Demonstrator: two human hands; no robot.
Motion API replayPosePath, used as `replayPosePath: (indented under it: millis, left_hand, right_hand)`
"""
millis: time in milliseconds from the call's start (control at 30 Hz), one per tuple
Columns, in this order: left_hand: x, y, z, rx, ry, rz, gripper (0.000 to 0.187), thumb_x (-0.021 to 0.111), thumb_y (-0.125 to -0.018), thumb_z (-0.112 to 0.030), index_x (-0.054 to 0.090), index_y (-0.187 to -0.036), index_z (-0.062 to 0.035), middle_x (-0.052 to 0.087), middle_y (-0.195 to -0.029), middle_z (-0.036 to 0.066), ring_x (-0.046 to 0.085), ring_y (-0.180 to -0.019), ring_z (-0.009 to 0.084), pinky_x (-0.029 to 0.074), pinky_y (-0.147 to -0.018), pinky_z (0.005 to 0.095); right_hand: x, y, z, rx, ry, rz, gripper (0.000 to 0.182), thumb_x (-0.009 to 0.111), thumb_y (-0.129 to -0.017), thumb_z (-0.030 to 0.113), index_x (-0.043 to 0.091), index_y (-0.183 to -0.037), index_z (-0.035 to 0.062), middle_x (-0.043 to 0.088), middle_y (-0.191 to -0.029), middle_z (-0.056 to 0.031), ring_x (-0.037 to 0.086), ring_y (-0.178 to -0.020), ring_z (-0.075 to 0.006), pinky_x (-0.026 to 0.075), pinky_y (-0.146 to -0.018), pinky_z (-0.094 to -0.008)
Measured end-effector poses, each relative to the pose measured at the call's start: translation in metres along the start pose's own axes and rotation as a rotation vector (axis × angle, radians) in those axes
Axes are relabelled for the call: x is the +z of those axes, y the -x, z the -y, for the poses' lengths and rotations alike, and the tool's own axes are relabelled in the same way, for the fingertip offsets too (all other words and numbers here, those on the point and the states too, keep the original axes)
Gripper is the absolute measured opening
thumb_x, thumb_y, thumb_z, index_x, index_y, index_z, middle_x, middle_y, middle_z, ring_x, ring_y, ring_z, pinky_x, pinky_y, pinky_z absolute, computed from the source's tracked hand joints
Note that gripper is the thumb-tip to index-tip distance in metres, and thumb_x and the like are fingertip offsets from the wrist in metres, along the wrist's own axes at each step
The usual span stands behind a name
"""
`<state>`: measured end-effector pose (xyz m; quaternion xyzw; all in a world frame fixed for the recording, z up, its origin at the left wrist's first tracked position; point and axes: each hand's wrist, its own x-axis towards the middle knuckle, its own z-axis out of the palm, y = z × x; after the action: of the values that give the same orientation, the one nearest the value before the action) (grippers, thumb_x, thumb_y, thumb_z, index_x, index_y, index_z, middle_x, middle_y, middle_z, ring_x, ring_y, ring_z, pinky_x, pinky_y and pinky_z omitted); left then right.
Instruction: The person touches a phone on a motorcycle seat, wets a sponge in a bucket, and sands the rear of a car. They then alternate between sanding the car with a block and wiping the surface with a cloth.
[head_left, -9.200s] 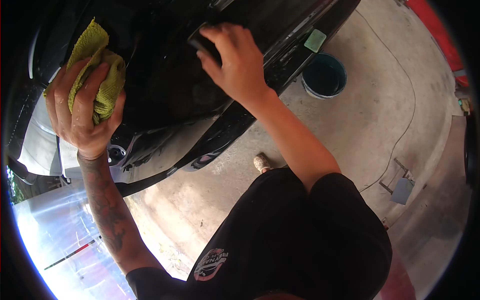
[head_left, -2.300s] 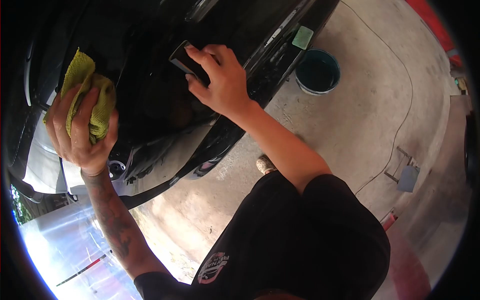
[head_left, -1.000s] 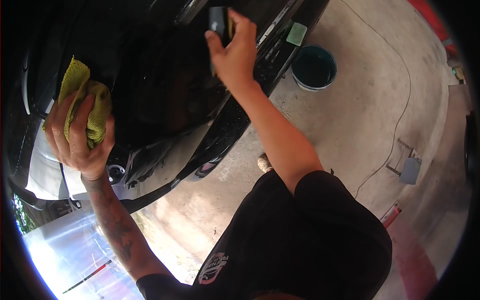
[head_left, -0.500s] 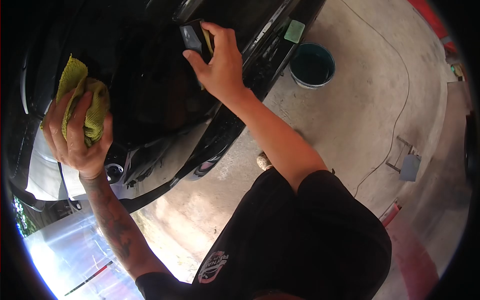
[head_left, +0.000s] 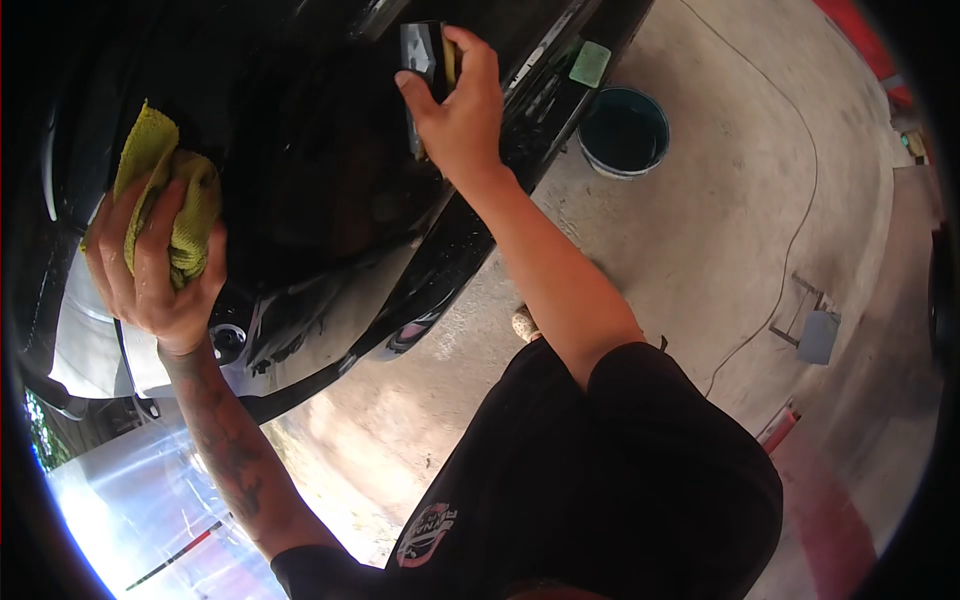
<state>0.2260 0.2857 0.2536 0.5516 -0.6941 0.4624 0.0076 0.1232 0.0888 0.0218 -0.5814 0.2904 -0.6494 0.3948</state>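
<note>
Stained, matte concrete [head_left: 700, 230] lies alongside a glossy black car body [head_left: 300, 180]. Over the bodywork, the right hand [head_left: 465, 115] pinches a dark, angular applicator block [head_left: 423, 52] between thumb and fingers; the left hand [head_left: 160, 290] curls loosely around a crumpled, nubbly yellow-green towel [head_left: 196, 215]. A rounded-rectangular green sponge [head_left: 590, 63] sits near a round bucket [head_left: 623, 132].

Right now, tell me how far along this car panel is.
Probably partway. Done: the black car panel looks glossy mid-surface, though I can't confirm any section is finished. In hand: the left hand grips a yellow-green towel; the right hand holds a block over the panel. Left: perhaps the edge near the green sponge, where pale streaks show, possibly reflections.
</note>
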Motion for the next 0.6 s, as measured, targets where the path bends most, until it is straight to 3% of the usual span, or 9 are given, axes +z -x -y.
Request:
replayPosePath:
  millis: [167,233,333,467,600]
  left_hand:
    - [0.001,0.001,-0.002,-0.011,-0.033,-0.007,0.035,0.086,-0.081,-0.029,0.078,-0.114,-0.0172,0.072,-0.124,0.004,0.068,-0.114,0.0308,0.057,-0.097,0.0435]
    - [0.001,0.0,-0.002,-0.006,-0.025,-0.008,0.036,0.086,-0.081,-0.029,0.078,-0.114,-0.0172,0.072,-0.124,0.004,0.068,-0.114,0.0309,0.056,-0.097,0.0436]
    - [0.0,0.001,-0.002,-0.005,-0.02,0.0,0.036,0.086,-0.08,-0.029,0.078,-0.114,-0.017,0.072,-0.124,0.004,0.068,-0.114,0.0311,0.057,-0.097,0.0437]
    - [-0.001,-0.001,-0.001,-0.003,-0.023,0.006,0.037,0.087,-0.079,-0.029,0.079,-0.113,-0.0162,0.072,-0.122,0.005,0.069,-0.113,0.0314,0.058,-0.095,0.0429]
    - [-0.002,-0.003,-0.001,-0.011,-0.041,0.021,0.04,0.088,-0.076,-0.028,0.079,-0.112,-0.0155,0.073,-0.122,0.005,0.069,-0.112,0.0313,0.058,-0.093,0.0427]
  right_hand:
    - [0.004,0.019,0.017,-0.085,-0.039,0.12,0.065,0.089,-0.08,0.016,0.056,-0.136,0.0055,0.062,-0.118,-0.0171,0.069,-0.101,-0.0336,0.057,-0.085,-0.0403]
    - [-0.002,0.017,0.019,-0.023,-0.103,0.2,0.064,0.089,-0.077,0.016,0.06,-0.133,0.0105,0.062,-0.117,-0.0122,0.066,-0.103,-0.0325,0.058,-0.082,-0.0421]
    - [-0.01,-0.001,0.003,-0.233,0.051,0.247,0.064,0.09,-0.074,0.018,0.064,-0.132,0.0145,0.063,-0.113,-0.0092,0.065,-0.099,-0.0296,0.056,-0.084,-0.0423]
    - [-0.029,-0.033,-0.02,-0.557,0.177,0.369,0.064,0.09,-0.072,0.022,0.069,-0.132,0.024,0.063,-0.11,-0.0047,0.064,-0.097,-0.0237,0.05,-0.078,-0.0403]
    - [-0.062,-0.047,-0.054,-0.806,0.354,0.553,0.067,0.089,-0.071,0.021,0.07,-0.133,0.0348,0.063,-0.117,0.0005,0.061,-0.102,-0.0202,0.045,-0.085,-0.0411]
